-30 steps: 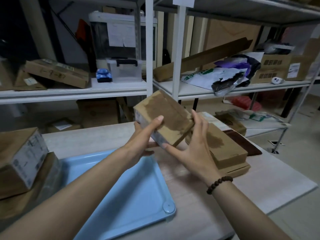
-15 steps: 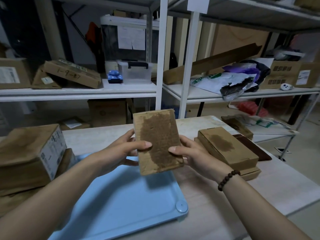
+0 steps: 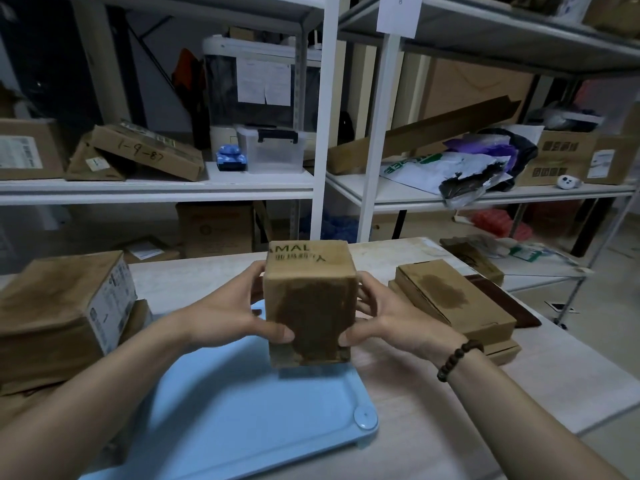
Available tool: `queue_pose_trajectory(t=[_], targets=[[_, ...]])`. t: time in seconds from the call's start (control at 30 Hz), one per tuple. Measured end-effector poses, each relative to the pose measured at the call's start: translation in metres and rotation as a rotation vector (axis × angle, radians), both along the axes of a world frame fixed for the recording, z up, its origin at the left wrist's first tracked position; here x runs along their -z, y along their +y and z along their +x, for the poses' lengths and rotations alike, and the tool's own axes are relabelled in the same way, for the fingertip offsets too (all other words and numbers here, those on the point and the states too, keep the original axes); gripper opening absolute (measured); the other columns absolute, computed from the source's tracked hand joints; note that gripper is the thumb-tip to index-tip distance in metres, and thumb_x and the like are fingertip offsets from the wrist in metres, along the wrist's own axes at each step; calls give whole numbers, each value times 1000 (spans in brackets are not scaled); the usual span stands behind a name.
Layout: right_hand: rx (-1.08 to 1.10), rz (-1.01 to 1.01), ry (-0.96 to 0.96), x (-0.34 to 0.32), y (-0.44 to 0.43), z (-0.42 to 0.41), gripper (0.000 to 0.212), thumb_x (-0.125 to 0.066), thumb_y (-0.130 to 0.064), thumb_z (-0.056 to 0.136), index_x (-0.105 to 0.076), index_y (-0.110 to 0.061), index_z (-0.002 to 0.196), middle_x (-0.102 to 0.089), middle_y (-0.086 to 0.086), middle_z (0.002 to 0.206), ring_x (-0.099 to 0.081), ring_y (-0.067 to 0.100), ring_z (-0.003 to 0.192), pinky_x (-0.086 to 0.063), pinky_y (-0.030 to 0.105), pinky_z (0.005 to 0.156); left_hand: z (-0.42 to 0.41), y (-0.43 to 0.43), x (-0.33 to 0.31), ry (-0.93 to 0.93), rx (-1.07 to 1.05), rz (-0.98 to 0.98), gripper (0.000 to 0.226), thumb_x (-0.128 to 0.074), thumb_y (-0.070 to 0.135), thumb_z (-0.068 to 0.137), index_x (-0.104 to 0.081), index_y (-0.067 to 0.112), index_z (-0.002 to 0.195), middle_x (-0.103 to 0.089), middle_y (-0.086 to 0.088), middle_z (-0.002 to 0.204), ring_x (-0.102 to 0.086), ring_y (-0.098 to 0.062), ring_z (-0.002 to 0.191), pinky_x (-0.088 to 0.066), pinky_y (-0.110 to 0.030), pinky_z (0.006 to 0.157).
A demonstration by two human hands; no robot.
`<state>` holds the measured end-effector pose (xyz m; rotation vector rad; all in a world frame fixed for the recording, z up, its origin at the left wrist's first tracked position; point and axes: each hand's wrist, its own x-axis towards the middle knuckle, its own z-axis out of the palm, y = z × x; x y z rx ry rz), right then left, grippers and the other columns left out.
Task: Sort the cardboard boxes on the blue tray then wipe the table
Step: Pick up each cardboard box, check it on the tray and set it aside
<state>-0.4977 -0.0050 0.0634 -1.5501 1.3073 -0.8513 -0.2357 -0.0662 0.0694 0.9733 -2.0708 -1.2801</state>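
Note:
A stained brown cardboard box (image 3: 310, 303) is held upright over the far right part of the blue tray (image 3: 242, 410), its lower end just above the tray floor. My left hand (image 3: 230, 311) grips its left side and my right hand (image 3: 388, 318) grips its right side. A larger labelled cardboard box (image 3: 59, 313) sits on flattened cardboard left of the tray. To the right, a stained flat box (image 3: 453, 299) rests on another flat box (image 3: 502, 351). The pale wooden table (image 3: 467, 403) carries them all.
A dark brown flat piece (image 3: 502, 299) and a small box (image 3: 474, 258) lie at the table's far right. White metal shelving (image 3: 322, 133) stands behind the table, loaded with boxes, a clear bin and bags. The table's right edge drops to the floor.
Both hands have turned the stained box from tilted to upright and lowered it toward the tray. The view has shifted a little closer.

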Motion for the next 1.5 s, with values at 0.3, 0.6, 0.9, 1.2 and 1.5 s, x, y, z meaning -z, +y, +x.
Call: queue_pose_trajectory(t=[0.3, 0.6, 0.9, 1.2, 1.5], targets=[[48, -310, 169, 13, -6, 9, 100, -85, -24, 68, -23, -52, 142, -43, -4, 152, -27, 11, 150, -31, 48, 121, 1, 3, -4, -77, -80, -457, 91, -91, 18, 64, -36, 41, 133, -62, 28, 120, -60, -1, 113, -50, -30, 96], [73, -378, 261, 21, -5, 11, 111, -83, -12, 75, -11, -40, 155, -31, -10, 155, -37, 5, 142, -40, 40, 116, 2, 4, -1, -115, -133, -620, 94, -89, 17, 64, -36, 39, 138, -49, 21, 131, -48, -3, 121, -44, -26, 98], [134, -56, -276, 15, 3, 24, 150, -89, -60, 49, 11, -38, 158, -38, -14, 153, -53, -2, 122, -44, 35, 107, -3, 6, 1, -381, -208, -902, 105, -74, 31, 63, -26, 20, 156, -43, 2, 145, -32, -18, 130, -29, -42, 114], [339, -28, -632, 16, -6, 34, 79, -76, -36, 57, -56, -21, 132, -74, 7, 119, -67, 22, 106, -53, 42, 90, -2, 8, -7, -218, -170, -902, 105, -83, 38, 69, -27, 20, 156, -29, 3, 161, -29, -14, 142, -28, -38, 119], [194, 87, -1108, 25, -5, 31, 83, -71, -47, 63, -55, -23, 141, -64, 16, 137, -56, 36, 126, -47, 56, 98, 0, 17, -19, -13, -157, -572, 99, -90, 39, 65, -37, 36, 148, -49, 20, 140, -45, 0, 130, -44, -32, 109]])
